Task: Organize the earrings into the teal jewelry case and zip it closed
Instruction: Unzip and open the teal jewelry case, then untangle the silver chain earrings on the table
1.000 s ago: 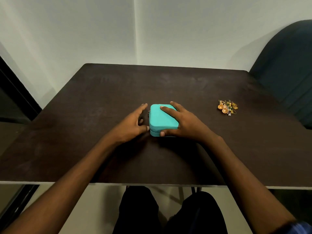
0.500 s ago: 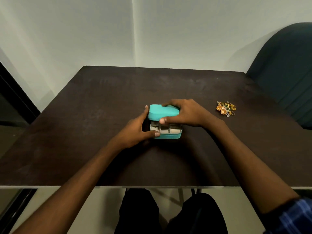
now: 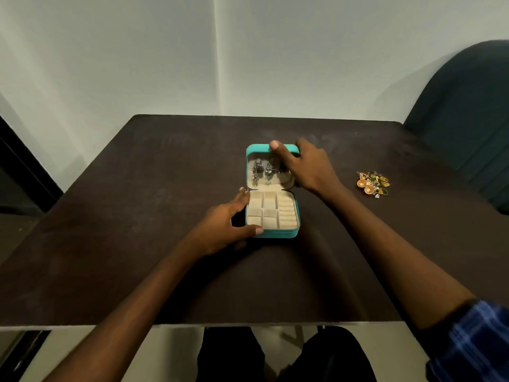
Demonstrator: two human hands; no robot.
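Note:
The teal jewelry case (image 3: 275, 234) lies open in the middle of the dark table, its beige compartments showing. The raised lid (image 3: 254, 150) leans back, and a few silver earrings (image 3: 263, 170) hang on its inner panel. My right hand (image 3: 305, 165) grips the lid's top edge, thumb over the rim. Around the base's left side curls my left hand (image 3: 228, 220), thumb at the front corner, fingers at the back corner. A small heap of gold and orange earrings (image 3: 372, 183) lies on the table to the right, apart from both hands.
The dark brown table (image 3: 137, 216) stands against a white wall corner. A dark green chair (image 3: 468, 119) is at the right rear. The table's near edge runs just above my knees.
The case went from closed to fully open: my right hand lifted the lid up and back while my left hand held the base in place.

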